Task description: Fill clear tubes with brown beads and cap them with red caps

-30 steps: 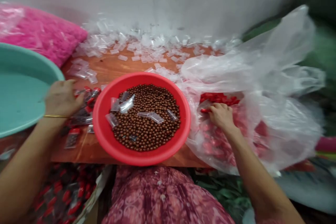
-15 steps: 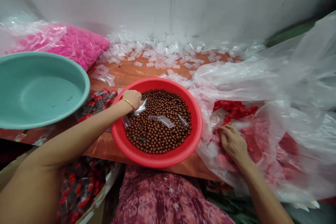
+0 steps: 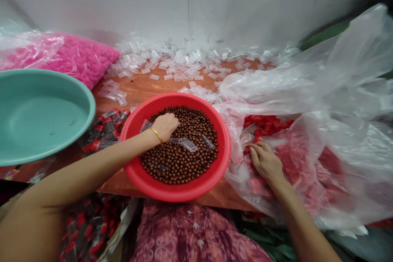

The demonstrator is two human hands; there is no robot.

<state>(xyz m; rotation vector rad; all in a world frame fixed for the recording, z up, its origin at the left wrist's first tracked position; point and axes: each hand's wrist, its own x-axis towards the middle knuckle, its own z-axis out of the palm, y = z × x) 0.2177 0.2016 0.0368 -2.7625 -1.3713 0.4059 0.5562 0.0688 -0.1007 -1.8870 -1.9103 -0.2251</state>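
Note:
My left hand (image 3: 166, 126), with a gold bangle at the wrist, is inside the red basin (image 3: 225, 147), closed low over the brown balls (image 3: 172, 168). Its fingers curl downward, and whatever they hold is hidden. Close by on the balls lie small clear plastic containers (image 3: 188, 144), one more (image 3: 208, 142) to the right, and another clear piece (image 3: 145, 125) behind the wrist. My right hand (image 3: 267, 161) is at the mouth of a clear plastic bag (image 3: 264, 90), thumb and fingers pinched on a small red cap (image 3: 246, 151). More red caps (image 3: 270, 125) lie in the bag.
A teal basin (image 3: 37, 118) stands at left, before a bag of pink pieces (image 3: 70, 55). Filled red-capped containers (image 3: 107, 127) lie between the basins, with more in a box (image 3: 89, 229) below the table edge. Loose clear containers (image 3: 184, 69) spread along the wall.
My left hand has moved right and toward the basin's middle; the clear container seen at its fingers no longer shows there. My right hand stays at the bag. The view has shifted slightly.

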